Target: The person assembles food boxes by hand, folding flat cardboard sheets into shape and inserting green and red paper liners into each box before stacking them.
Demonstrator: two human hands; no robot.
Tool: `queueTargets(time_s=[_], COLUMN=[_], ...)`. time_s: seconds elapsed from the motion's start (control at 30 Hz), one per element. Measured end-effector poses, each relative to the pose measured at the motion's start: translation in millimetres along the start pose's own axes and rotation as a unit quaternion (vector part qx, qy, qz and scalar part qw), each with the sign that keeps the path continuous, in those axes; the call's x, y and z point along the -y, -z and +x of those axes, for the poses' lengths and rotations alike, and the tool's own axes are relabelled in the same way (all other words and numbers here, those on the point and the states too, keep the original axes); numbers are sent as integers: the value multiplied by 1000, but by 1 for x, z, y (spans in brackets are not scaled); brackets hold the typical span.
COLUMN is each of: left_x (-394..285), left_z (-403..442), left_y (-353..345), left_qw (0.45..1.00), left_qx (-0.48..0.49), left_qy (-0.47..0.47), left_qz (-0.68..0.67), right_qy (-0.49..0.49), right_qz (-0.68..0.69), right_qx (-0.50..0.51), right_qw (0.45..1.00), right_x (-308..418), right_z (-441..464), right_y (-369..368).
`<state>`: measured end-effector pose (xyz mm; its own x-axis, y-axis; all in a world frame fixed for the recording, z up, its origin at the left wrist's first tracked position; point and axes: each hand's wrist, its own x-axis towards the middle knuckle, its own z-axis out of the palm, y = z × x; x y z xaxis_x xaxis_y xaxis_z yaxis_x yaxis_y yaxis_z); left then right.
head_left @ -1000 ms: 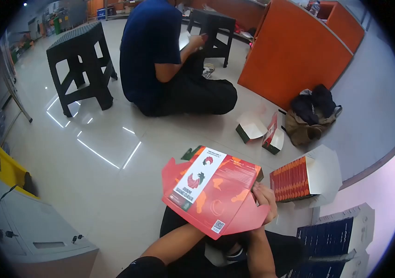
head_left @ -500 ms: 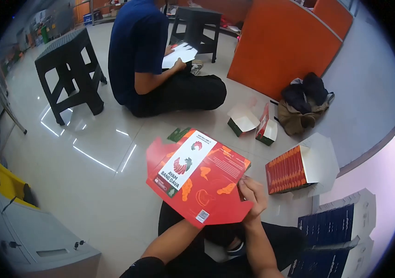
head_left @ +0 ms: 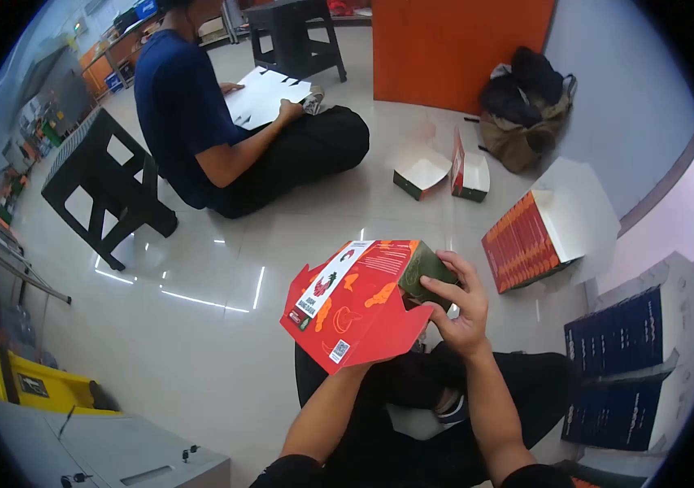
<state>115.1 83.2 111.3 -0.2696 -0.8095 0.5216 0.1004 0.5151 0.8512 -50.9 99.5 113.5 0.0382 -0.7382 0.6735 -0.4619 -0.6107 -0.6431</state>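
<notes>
A red food box (head_left: 355, 301) printed "Ayam Bang Dava" is partly folded in front of me, with its red end flaps sticking out. Its dark green side panel (head_left: 426, 272) stands bent at the right. My right hand (head_left: 462, 305) grips that side, fingers against the green panel and thumb by the red flap. My left forearm (head_left: 326, 419) reaches up beneath the box, which hides the left hand and its fingers.
Two formed boxes (head_left: 422, 172) stand ahead on the floor. A stack of red boxes (head_left: 517, 248) and stacks of blue boxes (head_left: 615, 333) are at my right. Another person (head_left: 192, 122) sits ahead-left with a white cardboard sheet (head_left: 265, 96), near a black stool (head_left: 111, 187).
The box has tilted, bringing its green side into view. My right hand has moved from the red edge onto that side. The camera view has shifted too.
</notes>
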Motion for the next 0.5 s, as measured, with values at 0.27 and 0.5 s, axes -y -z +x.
queueTargets(time_s=[0.27, 0.5], left_x=[8, 9], left_z=[-18, -4], left_y=[15, -1], left_qw=[991, 984], left_qx=[-27, -14], left_qy=[96, 110], left_qz=[-89, -138], right_qy=[31, 57], right_qz=[71, 49], right_qx=[15, 43], right_qw=[997, 996], right_x=[7, -10], right_z=[5, 16], right_y=[1, 11])
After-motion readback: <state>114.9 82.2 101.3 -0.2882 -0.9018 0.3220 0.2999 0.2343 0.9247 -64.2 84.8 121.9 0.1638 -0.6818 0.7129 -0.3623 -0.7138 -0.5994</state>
